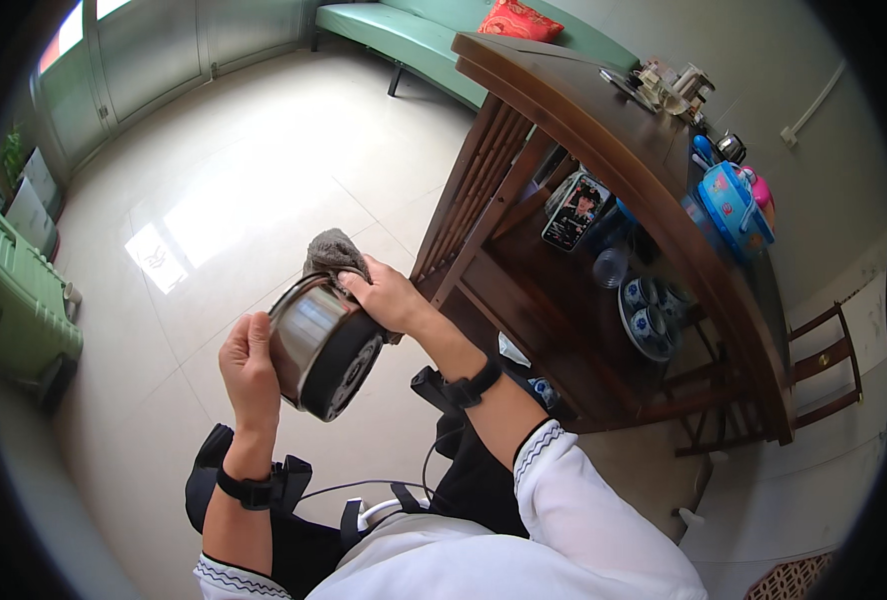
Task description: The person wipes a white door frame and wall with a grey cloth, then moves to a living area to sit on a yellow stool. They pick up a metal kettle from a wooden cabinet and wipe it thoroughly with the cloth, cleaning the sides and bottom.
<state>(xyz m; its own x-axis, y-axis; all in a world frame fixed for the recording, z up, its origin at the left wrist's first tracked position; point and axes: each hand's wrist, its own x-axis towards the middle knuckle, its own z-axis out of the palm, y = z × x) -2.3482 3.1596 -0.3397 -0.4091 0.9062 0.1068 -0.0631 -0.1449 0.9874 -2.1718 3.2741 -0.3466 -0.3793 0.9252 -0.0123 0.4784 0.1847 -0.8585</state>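
A shiny metal pot or kettle body (305,322) with a black base is held tilted over the floor, its underside partly facing me. My left hand (252,364) grips its left side near the rim. On the other side, my right hand (387,296) pinches a grey-brown cloth (332,255) against the rim. Part of the cloth bunches up beyond the vessel. My right fingertips are hidden behind the cloth and the metal.
To my right stands a dark wooden table (601,135) with a shelf carrying a smartphone (577,212) and several blue-and-white cups (647,322). A blue bag (732,206) sits on top. Ahead is a green sofa (383,30); a green plastic container (27,281) is at left.
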